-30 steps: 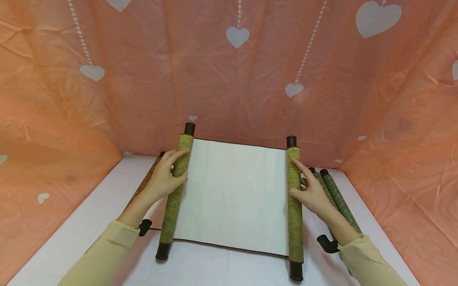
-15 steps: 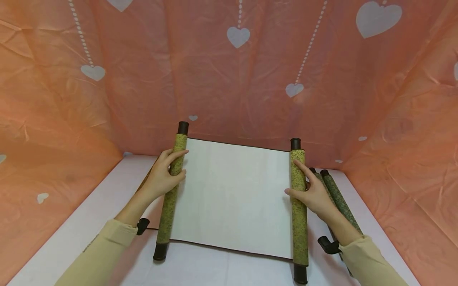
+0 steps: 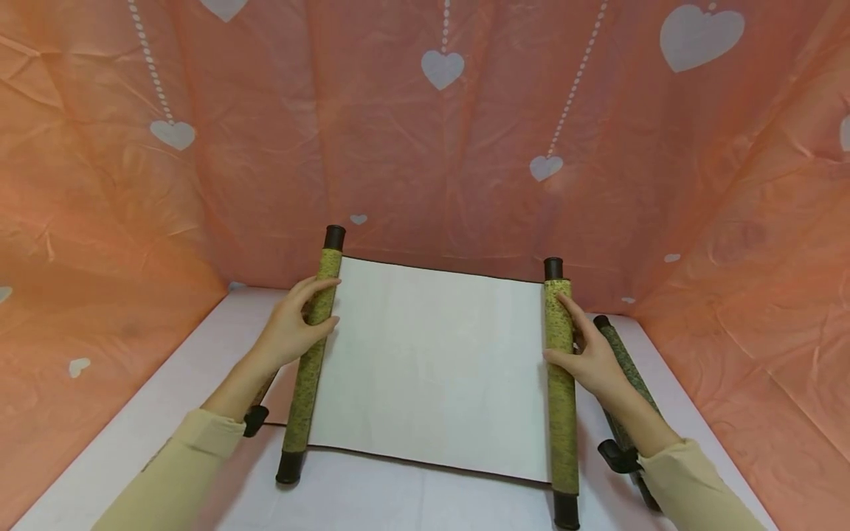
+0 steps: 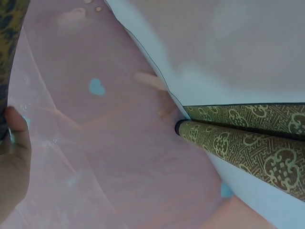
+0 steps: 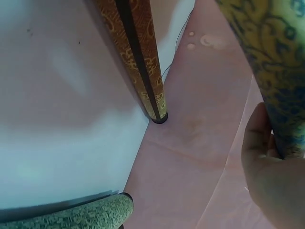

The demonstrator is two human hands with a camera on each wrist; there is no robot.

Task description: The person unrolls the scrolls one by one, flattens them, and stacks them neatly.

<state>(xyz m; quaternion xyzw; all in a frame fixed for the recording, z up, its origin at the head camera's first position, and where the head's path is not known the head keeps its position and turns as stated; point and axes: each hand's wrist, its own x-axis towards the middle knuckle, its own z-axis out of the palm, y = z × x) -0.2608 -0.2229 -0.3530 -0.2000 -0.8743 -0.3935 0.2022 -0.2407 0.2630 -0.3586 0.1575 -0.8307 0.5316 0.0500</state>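
A yellow-green scroll stands open at the middle, its left roll and right roll set well apart with the white sheet spread between. The left hand grips the left roll around its far half, fingers and thumb coming over onto its right side; the right hand grips the right roll in the same region, thumb at its left edge. Gripping one roll per hand, on the outer sides, probably lets the grips pull against each other so the sheet hangs flat and its face is not covered. The shadows on the surface suggest the scroll is raised at a slant, which would turn the sheet toward the person. A brown scroll lies to the left, mostly hidden in the head view, and a green scroll to the right, perhaps kept aside to give the middle one room. Against a second ago, the left roll is farther left and the right roll farther right, so the sheet shows wider; both grips have travelled outward with them, and the far end of a second green roll is now hidden behind the right hand.
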